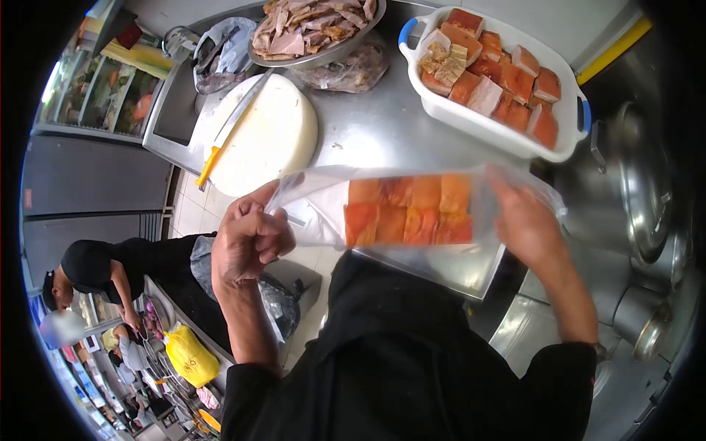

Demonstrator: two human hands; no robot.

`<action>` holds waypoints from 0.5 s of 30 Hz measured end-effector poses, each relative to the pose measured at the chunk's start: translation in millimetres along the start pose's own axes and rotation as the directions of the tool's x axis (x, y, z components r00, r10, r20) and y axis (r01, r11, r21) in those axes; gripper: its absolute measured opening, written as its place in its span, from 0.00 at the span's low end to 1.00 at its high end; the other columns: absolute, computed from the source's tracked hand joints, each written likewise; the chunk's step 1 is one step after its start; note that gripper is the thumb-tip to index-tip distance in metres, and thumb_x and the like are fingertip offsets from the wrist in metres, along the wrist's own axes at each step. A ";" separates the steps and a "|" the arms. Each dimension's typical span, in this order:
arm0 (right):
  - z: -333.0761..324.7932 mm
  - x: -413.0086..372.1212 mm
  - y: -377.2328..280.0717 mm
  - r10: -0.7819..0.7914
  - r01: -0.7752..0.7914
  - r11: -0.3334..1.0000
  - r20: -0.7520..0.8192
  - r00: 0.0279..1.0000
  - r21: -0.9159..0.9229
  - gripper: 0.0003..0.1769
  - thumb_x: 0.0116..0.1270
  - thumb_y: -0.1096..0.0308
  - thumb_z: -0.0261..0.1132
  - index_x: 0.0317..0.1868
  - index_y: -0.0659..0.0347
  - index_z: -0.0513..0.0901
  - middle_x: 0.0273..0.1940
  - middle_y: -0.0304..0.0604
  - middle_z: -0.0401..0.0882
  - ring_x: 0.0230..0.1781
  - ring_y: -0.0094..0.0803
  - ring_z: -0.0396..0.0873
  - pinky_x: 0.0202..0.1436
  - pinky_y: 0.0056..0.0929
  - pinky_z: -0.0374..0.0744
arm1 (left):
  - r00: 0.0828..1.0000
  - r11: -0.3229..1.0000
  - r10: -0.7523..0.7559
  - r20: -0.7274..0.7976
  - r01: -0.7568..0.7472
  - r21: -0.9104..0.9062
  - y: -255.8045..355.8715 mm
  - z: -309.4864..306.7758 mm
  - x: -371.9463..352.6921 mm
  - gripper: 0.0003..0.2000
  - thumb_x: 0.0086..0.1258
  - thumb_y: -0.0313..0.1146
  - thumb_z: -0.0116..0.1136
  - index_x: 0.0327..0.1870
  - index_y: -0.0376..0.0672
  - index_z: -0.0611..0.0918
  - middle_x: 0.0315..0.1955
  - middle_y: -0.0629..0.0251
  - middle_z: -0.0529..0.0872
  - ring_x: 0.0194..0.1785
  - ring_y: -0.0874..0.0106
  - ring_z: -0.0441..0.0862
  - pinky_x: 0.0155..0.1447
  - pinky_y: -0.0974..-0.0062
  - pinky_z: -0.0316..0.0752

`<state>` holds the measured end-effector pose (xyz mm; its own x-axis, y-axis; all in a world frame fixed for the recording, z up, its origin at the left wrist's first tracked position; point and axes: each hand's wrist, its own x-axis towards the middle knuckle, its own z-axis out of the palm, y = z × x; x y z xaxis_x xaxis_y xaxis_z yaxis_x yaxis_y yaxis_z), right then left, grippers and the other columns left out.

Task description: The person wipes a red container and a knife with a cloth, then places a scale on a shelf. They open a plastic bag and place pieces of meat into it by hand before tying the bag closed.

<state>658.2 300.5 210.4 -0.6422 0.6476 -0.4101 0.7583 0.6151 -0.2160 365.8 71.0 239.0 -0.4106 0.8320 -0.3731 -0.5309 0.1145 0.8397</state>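
Note:
A clear plastic bag (316, 231) is stretched between my two hands, in front of my body at the steel table's near edge. Inside it several square orange-brown pieces of meat, seemingly pork belly (408, 209), lie in two neat rows, with a white sheet at their left. My left hand (254, 231) has its fingers curled around the bag's left end. At the other end, my right hand (526, 220) grips the bag, its fingers partly blurred behind the plastic.
A white tub (471, 126) of meat blocks stands at the back right. Left on the steel table (360, 132) are a round cutting board (276, 147), a yellow-handled knife (239, 117) and a metal bowl (301, 60) of sliced meat. Pots (625, 198) stand right; a co-worker (95, 268) bends at left.

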 end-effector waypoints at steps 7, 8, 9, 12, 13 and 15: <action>4.0 -11.5 -15.1 0.050 -0.054 0.988 0.031 0.998 0.144 0.50 0.53 0.67 0.76 0.76 0.59 0.62 0.61 0.59 0.78 0.63 0.55 0.75 0.67 0.45 0.73 | 0.997 0.997 -0.069 0.017 0.070 -0.032 -22.7 -10.9 2.4 0.31 0.56 0.19 0.51 0.68 0.26 0.72 0.12 0.69 0.68 0.11 0.76 0.66 0.19 0.77 0.61; -3.0 -12.7 -20.9 0.052 -0.071 0.979 0.104 0.993 0.191 0.47 0.55 0.67 0.75 0.75 0.59 0.65 0.62 0.58 0.77 0.63 0.55 0.75 0.67 0.46 0.74 | 0.993 0.992 -0.110 -0.036 0.112 0.060 -17.0 -1.1 1.1 0.37 0.50 0.22 0.49 0.69 0.25 0.68 0.10 0.68 0.68 0.09 0.73 0.65 0.21 0.75 0.67; -8.3 -14.2 -25.1 0.046 -0.090 0.967 0.182 0.982 0.238 0.44 0.56 0.66 0.75 0.73 0.60 0.67 0.63 0.57 0.77 0.63 0.54 0.76 0.67 0.46 0.74 | 0.992 0.990 -0.119 -0.033 0.121 0.067 -16.9 0.0 0.7 0.38 0.49 0.22 0.49 0.70 0.25 0.68 0.10 0.66 0.70 0.10 0.71 0.68 0.24 0.72 0.71; -3.4 -20.3 -19.6 -0.319 0.258 0.891 0.110 0.941 0.374 0.34 0.61 0.60 0.72 0.65 0.65 0.75 0.52 0.56 0.83 0.52 0.53 0.81 0.59 0.45 0.78 | 0.986 0.986 -0.166 0.023 0.166 0.001 -19.8 -4.1 -3.5 0.38 0.52 0.17 0.50 0.72 0.27 0.66 0.14 0.57 0.76 0.16 0.62 0.76 0.34 0.65 0.79; -4.7 -19.4 -20.6 -0.485 0.436 0.809 0.027 0.874 0.395 0.31 0.62 0.57 0.71 0.61 0.68 0.78 0.47 0.56 0.85 0.46 0.52 0.84 0.55 0.45 0.79 | 0.982 0.982 -0.182 0.049 0.184 -0.034 -20.2 -5.9 -4.7 0.37 0.53 0.15 0.51 0.72 0.28 0.66 0.16 0.54 0.79 0.18 0.59 0.79 0.38 0.63 0.80; -29.2 -9.9 -22.9 -0.485 0.353 0.745 0.097 0.869 0.566 0.27 0.64 0.59 0.71 0.58 0.68 0.80 0.45 0.53 0.86 0.43 0.46 0.85 0.52 0.40 0.80 | 0.978 0.976 -0.201 0.055 0.204 -0.069 -21.7 -6.5 -5.9 0.38 0.53 0.15 0.51 0.73 0.29 0.65 0.17 0.52 0.79 0.20 0.58 0.80 0.41 0.60 0.82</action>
<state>643.9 293.1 245.3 -0.9150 0.2207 -0.3378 0.4022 0.4320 -0.8072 375.0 60.1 220.4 -0.2539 0.8208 -0.5117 -0.6536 0.2444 0.7163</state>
